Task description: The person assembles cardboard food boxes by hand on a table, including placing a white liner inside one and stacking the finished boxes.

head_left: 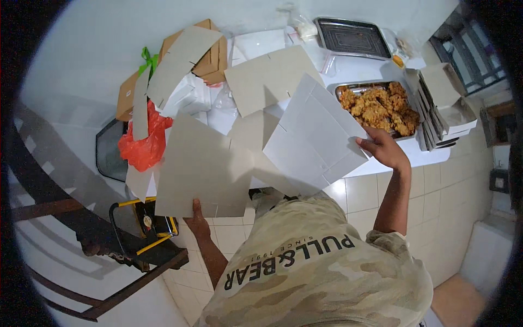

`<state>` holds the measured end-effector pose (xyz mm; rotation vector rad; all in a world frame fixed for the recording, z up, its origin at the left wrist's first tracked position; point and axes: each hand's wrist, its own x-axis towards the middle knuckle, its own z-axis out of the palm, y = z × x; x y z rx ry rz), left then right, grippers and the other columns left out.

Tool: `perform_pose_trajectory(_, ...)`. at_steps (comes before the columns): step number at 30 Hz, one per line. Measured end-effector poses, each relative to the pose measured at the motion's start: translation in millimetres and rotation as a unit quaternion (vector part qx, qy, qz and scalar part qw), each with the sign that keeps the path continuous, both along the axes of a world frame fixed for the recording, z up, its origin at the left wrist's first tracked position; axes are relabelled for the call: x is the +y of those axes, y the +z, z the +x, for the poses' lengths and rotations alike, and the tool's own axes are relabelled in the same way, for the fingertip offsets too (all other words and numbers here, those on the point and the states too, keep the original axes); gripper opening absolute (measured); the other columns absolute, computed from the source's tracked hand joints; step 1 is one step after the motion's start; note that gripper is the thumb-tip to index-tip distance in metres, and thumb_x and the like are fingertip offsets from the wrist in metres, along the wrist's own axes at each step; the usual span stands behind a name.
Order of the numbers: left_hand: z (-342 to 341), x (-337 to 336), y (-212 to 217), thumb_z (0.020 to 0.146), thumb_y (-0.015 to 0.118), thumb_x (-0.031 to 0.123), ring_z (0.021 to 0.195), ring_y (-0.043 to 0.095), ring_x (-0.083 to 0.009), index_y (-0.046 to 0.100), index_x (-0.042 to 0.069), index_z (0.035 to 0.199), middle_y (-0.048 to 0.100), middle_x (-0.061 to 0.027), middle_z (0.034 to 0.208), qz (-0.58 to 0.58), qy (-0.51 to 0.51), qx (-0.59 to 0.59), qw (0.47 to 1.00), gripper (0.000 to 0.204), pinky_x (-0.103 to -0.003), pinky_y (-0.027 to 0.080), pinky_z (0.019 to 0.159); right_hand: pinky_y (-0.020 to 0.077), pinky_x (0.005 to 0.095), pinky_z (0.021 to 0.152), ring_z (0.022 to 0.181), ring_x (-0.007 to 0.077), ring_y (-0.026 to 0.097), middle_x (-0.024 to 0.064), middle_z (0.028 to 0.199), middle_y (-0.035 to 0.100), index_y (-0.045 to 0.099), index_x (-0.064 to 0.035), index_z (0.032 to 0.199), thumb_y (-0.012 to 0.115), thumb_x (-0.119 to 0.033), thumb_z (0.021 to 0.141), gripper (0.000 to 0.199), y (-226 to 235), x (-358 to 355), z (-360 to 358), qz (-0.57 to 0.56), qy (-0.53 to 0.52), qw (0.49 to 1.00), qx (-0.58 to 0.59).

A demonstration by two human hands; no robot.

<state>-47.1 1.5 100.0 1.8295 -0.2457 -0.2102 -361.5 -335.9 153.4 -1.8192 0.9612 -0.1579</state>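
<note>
Grey flat die-cut cardboard box blank [313, 136], unfolded: pinched at its right corner by right hand [384, 148], held over white counter [354, 68] edge. Second grey flat cardboard sheet [199, 169]: gripped at lower edge by left hand [197, 220], thumb on top. Steel tray of golden fried chicken pieces [380, 106] just beyond right hand; folded white boxes [449, 106] beside it; red plastic bag [144, 144] at left

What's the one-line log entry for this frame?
left hand: grips flat grey box blank | right hand: holds second box blank | beside: tray of fried chicken, folded boxes
</note>
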Motion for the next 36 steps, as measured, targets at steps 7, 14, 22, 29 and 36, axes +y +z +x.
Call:
perform_pose_trajectory(7, -14.1, -41.4, 18.1, 0.083, 0.057, 0.019, 0.096, 0.046, -0.0225, 0.045, -0.003, 0.110, 0.049, -0.0110, 0.107, -0.084, -0.003, -0.042, 0.996, 0.037, -0.034, 0.036, 0.087, 0.0434, 0.0270, 0.064, 0.067, 0.0129, 0.053, 0.0093, 0.076, 0.060, 0.054, 0.0024, 0.104, 0.055, -0.024, 0.083, 0.034, 10.6, 1.8, 24.8, 0.001, 0.040, 0.996, -0.079)
perform_pose_trajectory(14, -43.2, -133.6, -15.7, 0.085, 0.048, 0.014, 0.110, 0.040, -0.0319, 0.034, -0.004, 0.122, 0.039, -0.0206, 0.121, 0.096, -0.313, -0.393, 0.859, 0.043, -0.037, 0.031, 0.094, 0.0422, 0.0254, 0.056, 0.062, 0.0103, 0.048, 0.0051, 0.073, 0.054, 0.040, 0.0064, 0.119, 0.050, -0.035, 0.086, 0.054, 2.2, 33.3, 92.4, 0.089, -0.020, 0.984, -0.156)
perform_pose_trajectory(22, -93.0, -188.5, 10.7, 0.088, 0.038, 0.014, 0.125, 0.024, -0.0328, 0.023, -0.004, 0.130, 0.023, -0.0218, 0.134, 0.099, -0.516, -0.238, 0.817, 0.048, -0.036, 0.022, 0.102, 0.0470, 0.0261, 0.064, 0.077, 0.0114, 0.051, 0.0033, 0.085, 0.055, 0.048, -0.0067, 0.115, 0.039, -0.030, 0.091, 0.035, -30.5, 62.8, 92.1, 0.277, -0.079, 0.919, -0.268)
perform_pose_trajectory(29, -103.1, -185.2, -5.4, 0.089, 0.038, 0.018, 0.125, 0.023, -0.0332, 0.021, -0.003, 0.131, 0.022, -0.0219, 0.135, 0.109, -0.610, -0.216, 0.755, 0.050, -0.036, 0.022, 0.101, 0.0473, 0.0281, 0.069, 0.086, 0.0108, 0.050, 0.0012, 0.100, 0.054, 0.049, -0.0098, 0.115, 0.042, -0.022, 0.089, 0.030, -57.6, 83.5, 63.5, 0.352, -0.157, 0.875, -0.294)
perform_pose_trajectory(36, -93.6, -168.3, -28.8, 0.088, 0.038, 0.015, 0.126, 0.021, -0.0334, 0.018, 0.000, 0.132, 0.020, -0.0203, 0.136, 0.152, -0.673, -0.193, 0.698, 0.051, -0.036, 0.020, 0.102, 0.0483, 0.0282, 0.069, 0.080, 0.0097, 0.054, 0.0005, 0.095, 0.056, 0.051, -0.0086, 0.112, 0.045, -0.022, 0.088, 0.028, -72.2, 95.7, 37.3, 0.386, -0.166, 0.859, -0.294)
